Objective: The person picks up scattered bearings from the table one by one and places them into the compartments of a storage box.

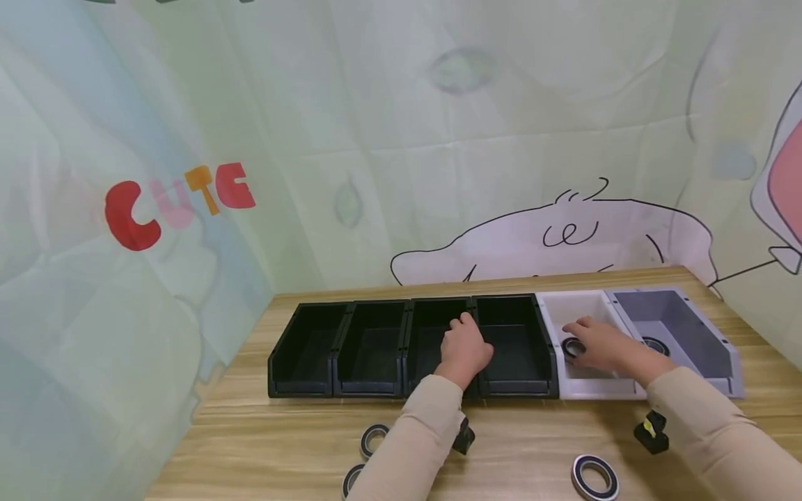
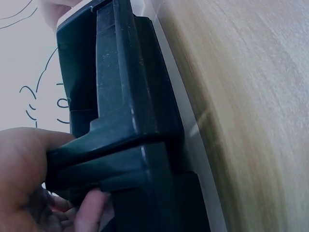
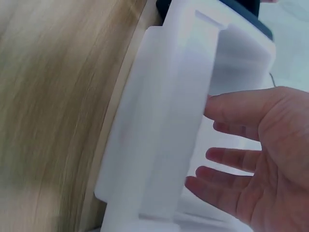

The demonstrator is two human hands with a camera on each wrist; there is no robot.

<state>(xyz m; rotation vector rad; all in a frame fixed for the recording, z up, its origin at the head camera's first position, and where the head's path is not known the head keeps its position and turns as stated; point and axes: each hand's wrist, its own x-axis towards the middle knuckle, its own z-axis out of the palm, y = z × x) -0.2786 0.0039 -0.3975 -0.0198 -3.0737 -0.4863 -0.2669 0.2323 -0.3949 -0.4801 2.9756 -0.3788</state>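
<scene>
My right hand [image 1: 598,346] reaches into the white bin [image 1: 576,299]. A ball bearing [image 1: 571,350] with a dark ring shows in that bin, right beside the fingers. In the right wrist view the thumb and the loosely bent fingers [image 3: 227,186] stand apart, with nothing seen between them. My left hand [image 1: 465,350] is at the walls between the third and fourth black bins. In the left wrist view its thumb lies on one side of the black bin walls [image 2: 101,145] and its fingers curl on the other, gripping them. Part of those fingers is hidden.
More black bins [image 1: 370,348] stand to the left in the same row. At its right end, a grey bin [image 1: 708,334] has a bearing [image 1: 656,345] in it. Bearings lie on the wooden table in front, one at the right [image 1: 595,477] and two by the left sleeve [image 1: 413,435].
</scene>
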